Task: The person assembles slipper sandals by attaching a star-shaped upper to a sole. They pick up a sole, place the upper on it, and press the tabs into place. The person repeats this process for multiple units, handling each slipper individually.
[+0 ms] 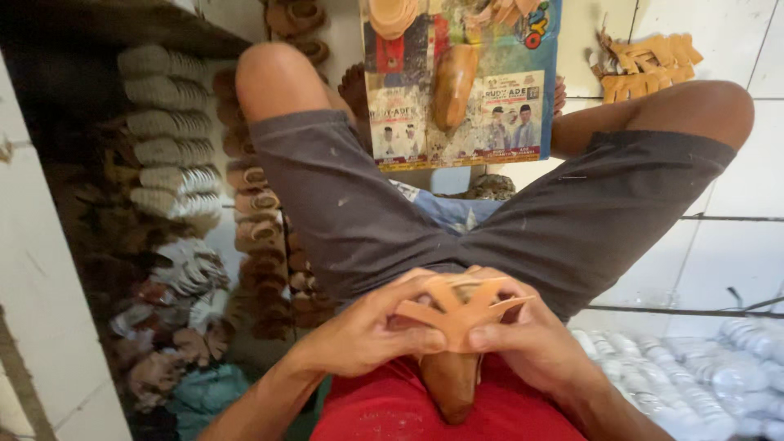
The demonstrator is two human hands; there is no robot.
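I sit on the floor in grey shorts and a red shirt, knees spread. Both hands hold a tan leather sandal upper (457,306) with crossing cut-out straps, pulled over a brown wooden shoe form (449,380) that stands against my lap. My left hand (367,331) grips the upper's left side with fingers hooked into the straps. My right hand (531,339) pinches its right edge. The form's lower end shows below the hands.
A colourful printed board (461,82) lies ahead between my knees with another brown form (453,82) on it. Rows of finished woven and tan sandals (175,147) line the left. Cut leather pieces (645,61) lie at the far right; white soles (702,376) sit near right.
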